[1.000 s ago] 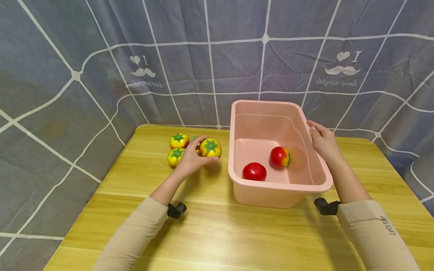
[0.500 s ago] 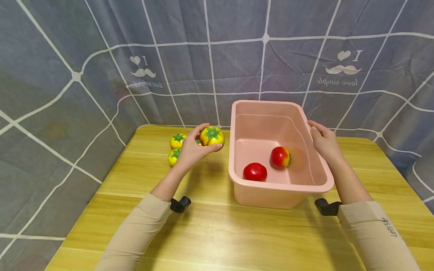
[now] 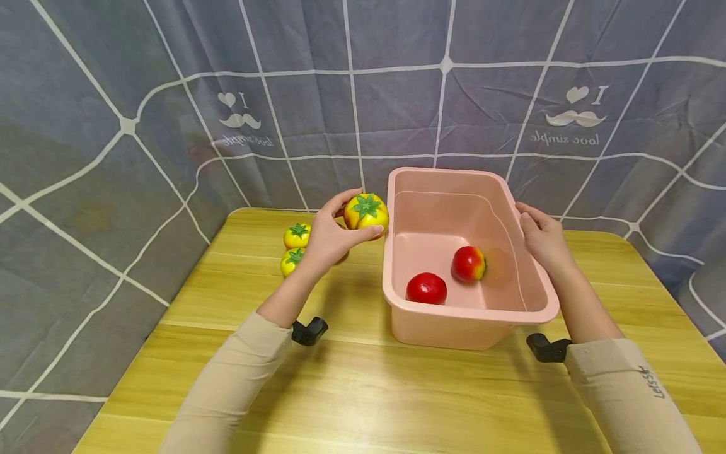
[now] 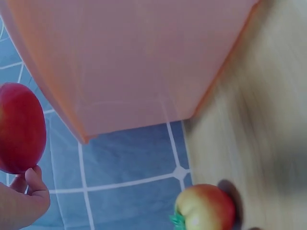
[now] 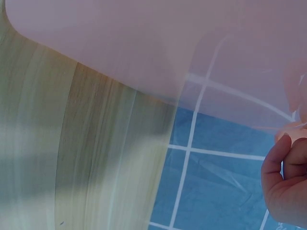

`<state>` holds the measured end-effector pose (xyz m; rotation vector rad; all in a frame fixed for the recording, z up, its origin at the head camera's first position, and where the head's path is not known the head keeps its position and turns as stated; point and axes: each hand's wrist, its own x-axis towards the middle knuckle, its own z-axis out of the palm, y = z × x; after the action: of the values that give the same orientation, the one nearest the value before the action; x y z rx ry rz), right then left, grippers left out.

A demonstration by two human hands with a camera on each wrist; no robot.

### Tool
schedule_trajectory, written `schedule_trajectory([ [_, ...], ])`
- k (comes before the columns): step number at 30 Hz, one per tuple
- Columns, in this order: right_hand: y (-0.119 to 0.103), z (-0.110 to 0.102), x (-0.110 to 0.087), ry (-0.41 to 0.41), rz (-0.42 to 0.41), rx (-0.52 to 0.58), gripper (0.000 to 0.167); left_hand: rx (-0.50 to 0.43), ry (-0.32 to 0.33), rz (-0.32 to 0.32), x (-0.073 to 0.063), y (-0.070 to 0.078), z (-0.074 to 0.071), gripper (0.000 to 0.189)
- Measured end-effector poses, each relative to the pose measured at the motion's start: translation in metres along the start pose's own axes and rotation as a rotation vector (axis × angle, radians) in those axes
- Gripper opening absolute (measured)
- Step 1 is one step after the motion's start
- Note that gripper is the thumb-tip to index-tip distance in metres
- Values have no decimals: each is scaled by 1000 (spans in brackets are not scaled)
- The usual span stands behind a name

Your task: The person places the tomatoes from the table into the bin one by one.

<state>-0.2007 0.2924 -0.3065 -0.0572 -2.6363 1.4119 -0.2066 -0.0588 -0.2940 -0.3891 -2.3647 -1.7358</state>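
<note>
A toy tomato (image 3: 367, 213), yellow with a green star-shaped leaf on top, is gripped between the thumb and fingers of my left hand (image 3: 330, 234). It is raised beside the left rim of a pink plastic bin (image 3: 471, 313). The left wrist view shows its red underside (image 4: 21, 129). My right hand (image 3: 543, 244) grips the bin's right rim, thumb on top and fingers curled outside. Inside the bin lie a red toy tomato (image 3: 426, 288) and a red-and-yellow one (image 3: 468, 263), on its side.
Yellow toy tomatoes (image 3: 296, 236) stand on the wooden table (image 3: 363, 391) left of the bin, partly behind my left hand. A grey curtain (image 3: 397, 113) with white lines hangs along the table's back and left. Black camera mounts (image 3: 309, 331) sit at both wrists.
My left hand has lifted the toy tomato from near the others, up and to the right, toward the bin's left rim. The right hand keeps its grip on the rim.
</note>
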Motion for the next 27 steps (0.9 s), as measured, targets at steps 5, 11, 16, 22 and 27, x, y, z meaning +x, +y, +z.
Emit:
schedule_trajectory([
  [5, 0, 0, 0, 1, 0, 6, 51, 5, -28, 39, 6, 2, 9, 65],
  [11, -2, 0, 0, -4, 9, 0, 52, -3, -88, 43, 11, 8, 20, 65],
  [16, -1, 0, 0, -8, 18, 12, 52, -9, -151, 39, 14, 11, 29, 65],
  [22, 0, 0, 1, -6, 14, 13, 52, -10, -207, 30, 18, 13, 37, 65],
  [27, 0, 0, 1, -8, 17, 18, 52, 38, -261, 27, 20, 14, 45, 65],
])
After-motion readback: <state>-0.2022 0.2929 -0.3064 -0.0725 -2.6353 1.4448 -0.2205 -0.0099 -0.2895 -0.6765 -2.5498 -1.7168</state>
